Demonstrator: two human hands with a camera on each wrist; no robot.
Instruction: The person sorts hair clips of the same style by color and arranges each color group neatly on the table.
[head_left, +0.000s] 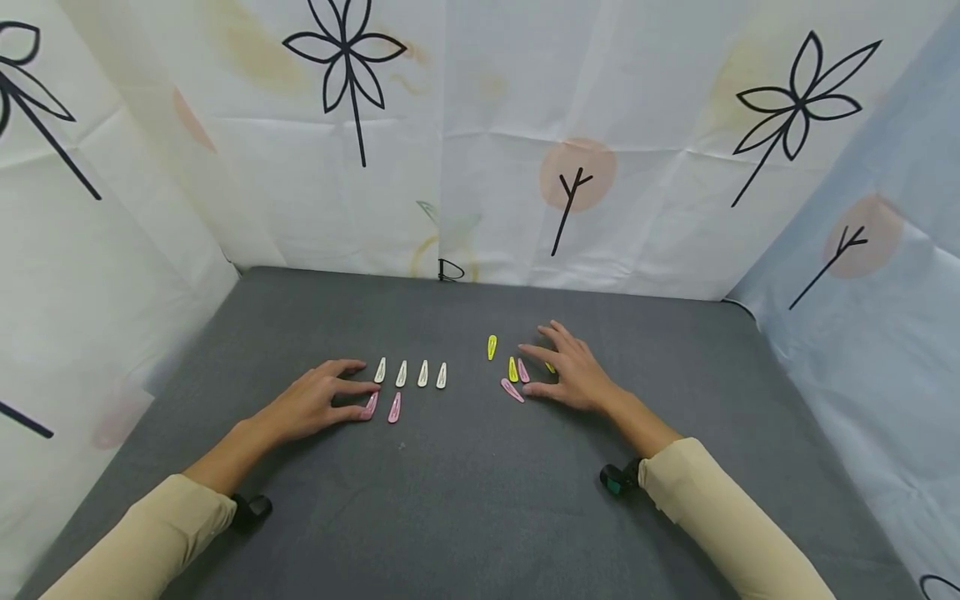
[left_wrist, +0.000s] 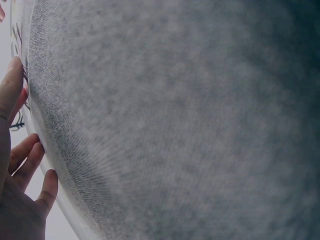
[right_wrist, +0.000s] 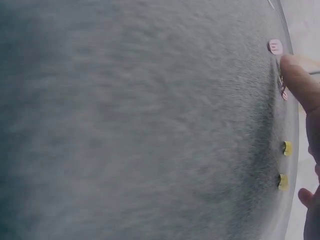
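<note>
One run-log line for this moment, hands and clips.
left hand: thumb and index at leftmost pink clip | right hand: spread near yellow clips | white clips: row of four

Left sleeve (head_left: pixel 138 537) and right sleeve (head_left: pixel 738 521) match: long, light beige, plain fabric, kinda creased around the cuffs. Left hand (head_left: pixel 318 400) and right hand (head_left: pixel 573 375) are totally bare. Poking out by the left cuff there's a black wrist gadget (head_left: pixel 251 512) with a rounded, loop-looking end. The right one's a chunky black wrist unit (head_left: pixel 621 478) too, plus a little teal-green patch (head_left: pixel 614 485) on it.
</note>
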